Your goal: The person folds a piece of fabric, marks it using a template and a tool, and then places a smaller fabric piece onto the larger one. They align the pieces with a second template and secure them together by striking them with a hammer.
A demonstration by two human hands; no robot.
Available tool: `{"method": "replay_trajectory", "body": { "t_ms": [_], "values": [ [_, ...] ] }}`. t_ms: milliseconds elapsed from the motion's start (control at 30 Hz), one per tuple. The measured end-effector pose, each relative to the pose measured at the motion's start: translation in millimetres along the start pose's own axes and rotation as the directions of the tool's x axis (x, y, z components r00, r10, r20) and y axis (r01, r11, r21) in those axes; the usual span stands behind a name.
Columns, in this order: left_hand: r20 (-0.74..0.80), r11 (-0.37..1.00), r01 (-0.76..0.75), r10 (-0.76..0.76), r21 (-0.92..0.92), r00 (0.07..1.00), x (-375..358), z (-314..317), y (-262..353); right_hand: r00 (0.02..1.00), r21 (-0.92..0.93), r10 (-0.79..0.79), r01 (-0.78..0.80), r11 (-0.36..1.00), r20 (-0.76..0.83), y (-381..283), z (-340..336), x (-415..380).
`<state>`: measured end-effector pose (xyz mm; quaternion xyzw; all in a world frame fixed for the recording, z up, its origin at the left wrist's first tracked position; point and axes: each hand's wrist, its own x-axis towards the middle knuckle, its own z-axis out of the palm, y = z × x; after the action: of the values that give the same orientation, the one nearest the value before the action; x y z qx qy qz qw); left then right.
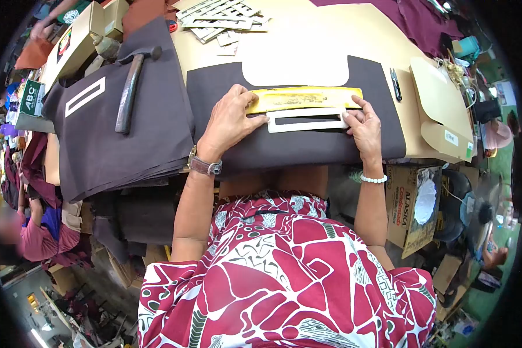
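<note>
A dark fabric piece [238,145] with a curved cut-out lies on the table in front of me. Across it is a yellow strip [304,100] with worn brown marks, and just below that a white rectangular frame [307,126] with a long slot. My left hand [233,119] pinches the left ends of the strip and the frame between fingers and thumb. At the right ends, my right hand [363,126] has a finger on the yellow strip's corner and its thumb and other fingers on the white frame.
Stacked dark fabric [156,104] at the left bears a hammer [131,93] and a white frame [86,97]. White frame pieces [217,22] are piled at the back. A black pen-like tool [395,85] and an open cardboard box [441,110] are at the right. A person [40,232] is at far left.
</note>
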<state>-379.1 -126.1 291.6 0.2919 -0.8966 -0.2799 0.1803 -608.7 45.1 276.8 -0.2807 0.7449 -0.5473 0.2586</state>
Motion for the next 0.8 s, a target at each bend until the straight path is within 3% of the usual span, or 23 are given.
{"method": "replay_trajectory", "body": {
  "t_ms": [333, 433, 467, 567, 800],
  "values": [
    [-0.059, 0.998, -0.031, 0.035, 0.059, 0.998, -8, 7, 5, 0.997, -0.135, -0.052, 0.043, 0.990, -0.062, 3, 3, -2],
    [-0.065, 0.997, -0.025, 0.030, 0.072, 0.997, -9, 8, 8, 0.973, -0.397, -0.182, 0.112, 0.911, -0.142, -2, 6, -8],
    [-0.068, 0.997, -0.023, 0.028, 0.077, 0.997, -8, 8, 8, 0.975, -0.415, -0.158, 0.080, 0.906, -0.158, -1, 5, -8],
    [-0.056, 0.997, -0.012, 0.016, 0.075, 0.998, -8, 7, 10, 0.978, -0.307, -0.104, 0.043, 0.951, -0.183, -1, 5, -11],
    [-0.077, 0.997, -0.030, 0.035, 0.073, 0.996, -8, 11, 6, 0.972, -0.280, -0.084, 0.020, 0.960, -0.218, 0, 7, -9]
  ]
}}
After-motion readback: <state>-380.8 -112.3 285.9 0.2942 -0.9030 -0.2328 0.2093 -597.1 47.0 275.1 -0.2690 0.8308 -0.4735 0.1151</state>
